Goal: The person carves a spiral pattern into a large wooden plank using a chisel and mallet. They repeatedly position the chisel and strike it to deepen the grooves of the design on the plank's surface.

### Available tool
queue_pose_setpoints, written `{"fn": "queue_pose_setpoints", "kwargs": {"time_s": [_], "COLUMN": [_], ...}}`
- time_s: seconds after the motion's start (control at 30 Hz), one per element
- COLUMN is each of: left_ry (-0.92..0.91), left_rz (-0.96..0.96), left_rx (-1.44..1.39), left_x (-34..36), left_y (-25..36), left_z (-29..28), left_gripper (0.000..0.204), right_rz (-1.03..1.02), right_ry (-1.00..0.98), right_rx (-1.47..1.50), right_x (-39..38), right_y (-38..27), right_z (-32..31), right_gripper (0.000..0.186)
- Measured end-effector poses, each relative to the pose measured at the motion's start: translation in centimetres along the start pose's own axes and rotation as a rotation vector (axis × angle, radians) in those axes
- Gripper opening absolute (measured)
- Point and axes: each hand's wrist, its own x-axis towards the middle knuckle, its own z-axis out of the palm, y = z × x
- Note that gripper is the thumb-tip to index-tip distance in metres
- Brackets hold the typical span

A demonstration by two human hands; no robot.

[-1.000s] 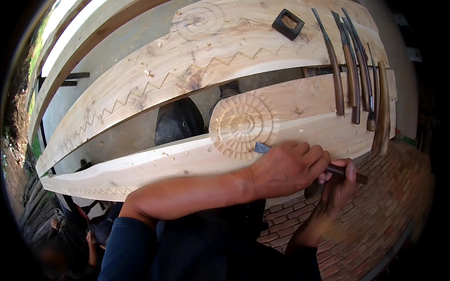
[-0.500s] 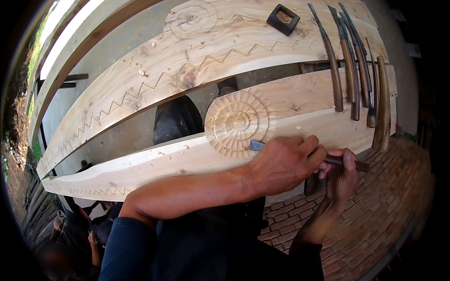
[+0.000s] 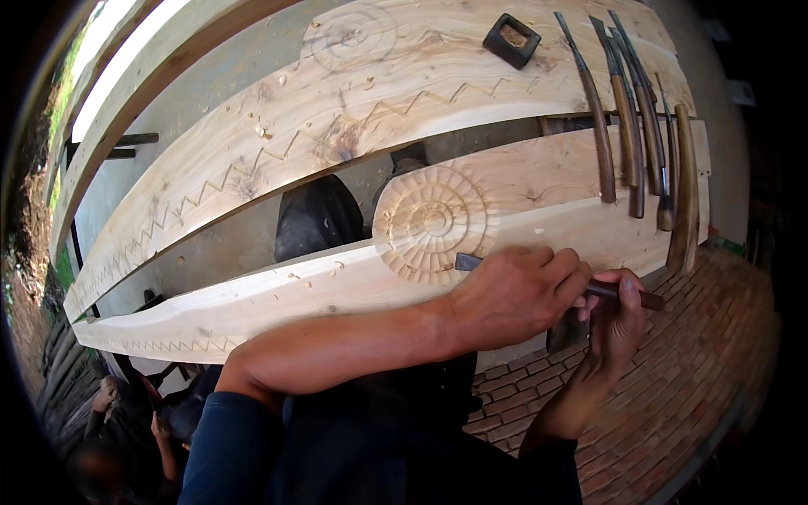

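My left hand is closed round the front of a wood chisel, resting low over the near board. The flat steel blade of the chisel shows past my hand, its edge at the lower right rim of a carved round rosette. My right hand grips the dark wooden handle behind it, and the handle's end sticks out to the right. The rosette has rings of small wedge-shaped cuts round a central disc. It is carved in the pale near board, which also bears a zigzag line at its left end.
Several chisels and gouges lie across the boards at the right, beside a thick wooden stick. On the far board are a black square box, wood chips and a zigzag line. Another person's hand shows at lower left.
The boards and tools sit slightly shifted in the picture. Both hands keep their hold on the chisel, and its blade stays at the rosette's lower right rim. The other person's hands have moved a little.
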Motion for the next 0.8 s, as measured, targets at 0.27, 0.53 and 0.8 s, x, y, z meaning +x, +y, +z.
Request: {"fn": "queue_pose_setpoints", "kwargs": {"time_s": [0.27,0.53,0.8], "left_ry": [0.0,0.019,0.016], "left_rz": [-0.03,-0.089,-0.135], "left_rx": [-0.006,-0.04,-0.09], "left_x": [0.3,0.3,0.2], "left_y": [0.0,-0.2,0.4], "left_z": [-0.2,0.0,-0.4], "left_gripper": [0.033,0.027,0.033], "right_rz": [-0.002,0.026,0.024], "right_ry": [-0.021,-0.017,-0.1], "right_rx": [-0.029,-0.025,-0.031], "right_x": [0.6,1.3,2.0], "right_y": [-0.4,-0.7,-0.3], "right_z": [0.0,0.6,0.1], "right_gripper": [0.051,0.047,0.045]}}
